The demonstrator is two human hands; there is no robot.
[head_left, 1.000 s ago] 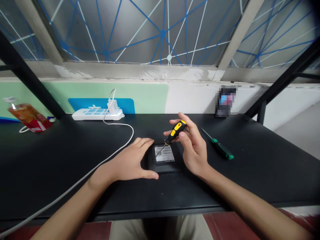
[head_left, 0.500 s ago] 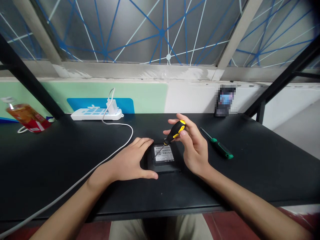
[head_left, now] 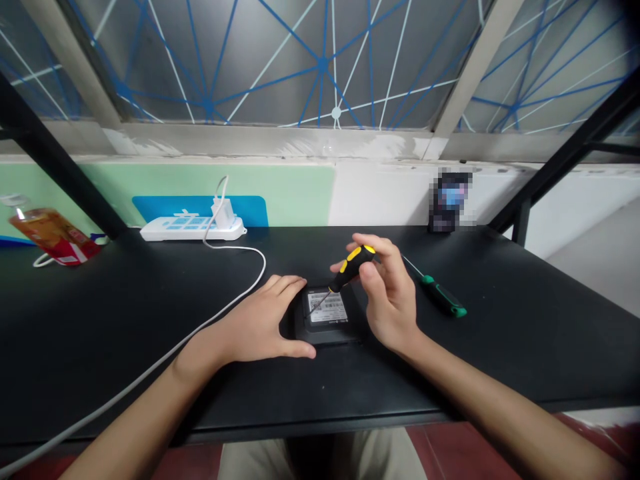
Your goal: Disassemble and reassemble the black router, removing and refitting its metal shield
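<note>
The left hand point(head_left: 257, 323) lay low on the black tabletop point(head_left: 350, 390), spread wide, its fingers together along the far left corner of a flat black device point(head_left: 325, 336) and its thumb stretched out by the near edge. How firmly it pressed could not be told. The forearm came in from the lower left.

The right hand point(head_left: 393, 300) was raised just right of the device, its thumb and fingers curled round the handle of a black-and-yellow screwdriver point(head_left: 351, 269). The tool leaned, its handle up to the right, and its shaft crossed a corner of the white printed label point(head_left: 330, 308) down to the device's left side. The device rested flat between the 2 hands, label up.

At the far left stood a tilted-looking drink bottle point(head_left: 55, 237) with a white cap point(head_left: 11, 200), amber liquid in it and a red-and-white label. A white power strip point(head_left: 187, 230) near the wall carried 1 white plug point(head_left: 223, 212). A green-and-black screwdriver point(head_left: 444, 298) lay right of the right hand.
</note>
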